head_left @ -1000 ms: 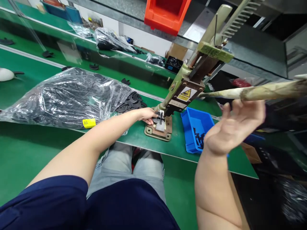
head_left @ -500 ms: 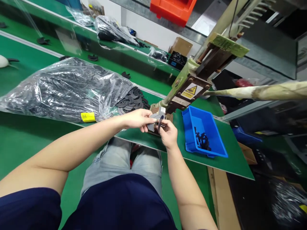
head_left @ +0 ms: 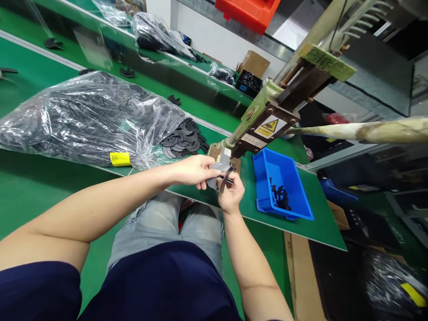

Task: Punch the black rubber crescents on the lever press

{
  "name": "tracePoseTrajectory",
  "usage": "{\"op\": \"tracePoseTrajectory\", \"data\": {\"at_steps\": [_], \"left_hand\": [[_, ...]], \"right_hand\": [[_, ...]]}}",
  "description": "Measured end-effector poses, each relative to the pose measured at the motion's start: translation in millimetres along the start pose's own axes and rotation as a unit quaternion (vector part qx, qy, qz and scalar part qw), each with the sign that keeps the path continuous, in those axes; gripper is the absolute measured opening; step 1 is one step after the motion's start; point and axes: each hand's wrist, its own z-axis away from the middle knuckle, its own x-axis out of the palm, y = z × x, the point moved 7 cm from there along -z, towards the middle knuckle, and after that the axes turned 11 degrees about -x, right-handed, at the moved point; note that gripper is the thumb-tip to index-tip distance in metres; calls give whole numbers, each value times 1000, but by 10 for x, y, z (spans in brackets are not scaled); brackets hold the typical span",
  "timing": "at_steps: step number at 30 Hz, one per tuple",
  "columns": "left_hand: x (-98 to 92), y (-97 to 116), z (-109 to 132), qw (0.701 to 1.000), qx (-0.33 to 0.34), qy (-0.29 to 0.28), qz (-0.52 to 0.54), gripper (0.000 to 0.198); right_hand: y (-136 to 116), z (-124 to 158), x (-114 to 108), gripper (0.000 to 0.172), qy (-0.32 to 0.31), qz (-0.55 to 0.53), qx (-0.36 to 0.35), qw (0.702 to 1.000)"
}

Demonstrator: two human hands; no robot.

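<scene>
Head view | left hand (head_left: 199, 171) pinched grey flat part (head_left: 221, 166); right hand (head_left: 233, 192) grasped dark curved piece (head_left: 226, 180) beside it, joined or not couldn't tell | both just in front of lever press (head_left: 264, 111) | looked thin, light, fairly stiff, likely slick; outer edges judged best hold, not faces

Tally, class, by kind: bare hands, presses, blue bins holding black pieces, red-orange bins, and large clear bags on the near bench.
Left hand and right hand: 2
Press: 1
Blue bin: 1
Red-orange bin: 1
Clear bag: 1
Total: 6
</scene>
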Motion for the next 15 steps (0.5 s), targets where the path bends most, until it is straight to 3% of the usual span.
{"op": "tracePoseTrajectory", "data": {"at_steps": [5, 10, 12, 15], "left_hand": [[5, -49, -13, 996, -52, -42, 53, 44], [-164, -46, -59, 999, -40, 0, 2, 45], [-214, -35, -46, 999, -25, 33, -26, 44], [-306, 100, 79, 979, 69, 169, -96, 38]], "right_hand": [[8, 19, -8, 22, -3, 10, -26, 1000], [-30, -60, -63, 25, -43, 37, -48, 997], [-102, -90, -107, 23, -52, 66, -77, 994], [-219, -106, -142, 18, -62, 116, -139, 982]]}}
